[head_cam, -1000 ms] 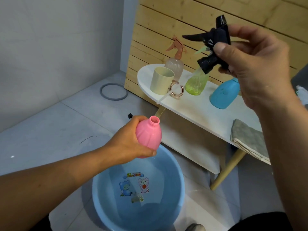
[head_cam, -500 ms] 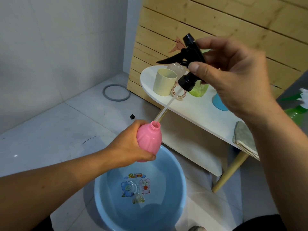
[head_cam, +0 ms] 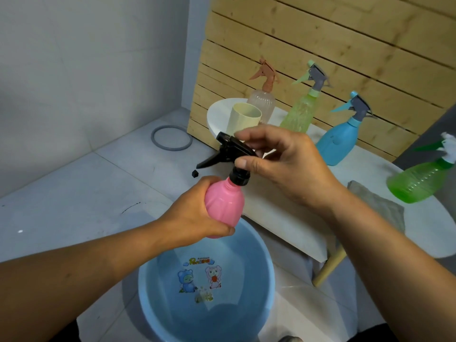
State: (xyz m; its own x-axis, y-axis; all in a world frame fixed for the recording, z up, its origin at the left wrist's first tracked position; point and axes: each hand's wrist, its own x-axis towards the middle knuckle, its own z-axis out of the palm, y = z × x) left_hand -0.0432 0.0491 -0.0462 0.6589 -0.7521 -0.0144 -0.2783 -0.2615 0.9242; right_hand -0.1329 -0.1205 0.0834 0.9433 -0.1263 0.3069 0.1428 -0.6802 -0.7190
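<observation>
Pale wooden slats (head_cam: 320, 45) back a white desk (head_cam: 357, 174) that stands on a grey tiled floor. In front of the desk, over a blue basin (head_cam: 256, 253) on the floor, the left hand (head_cam: 195, 215) holds a pink bottle (head_cam: 223, 206) upright, its fingers wrapped round the belly. A black spray head (head_cam: 229, 154) sits on the bottle's neck with its trigger pointing left; whether the collar is screwed tight cannot be told. The right hand (head_cam: 283, 164) grips this head from the right, thumb pressed just above the collar and fingers curled over the top.

On the desk behind stand a cream cup (head_cam: 243, 119), a clear bottle (head_cam: 262, 99) with a brown trigger, a light green spray bottle (head_cam: 299, 112), a blue spray bottle (head_cam: 338, 141) and, blurred at the far right, a darker green bottle (head_cam: 419, 181). A grey cloth (head_cam: 377, 208) lies at the desk's near edge. A grey ring (head_cam: 171, 141) and a small black piece (head_cam: 195, 173) lie on the floor.
</observation>
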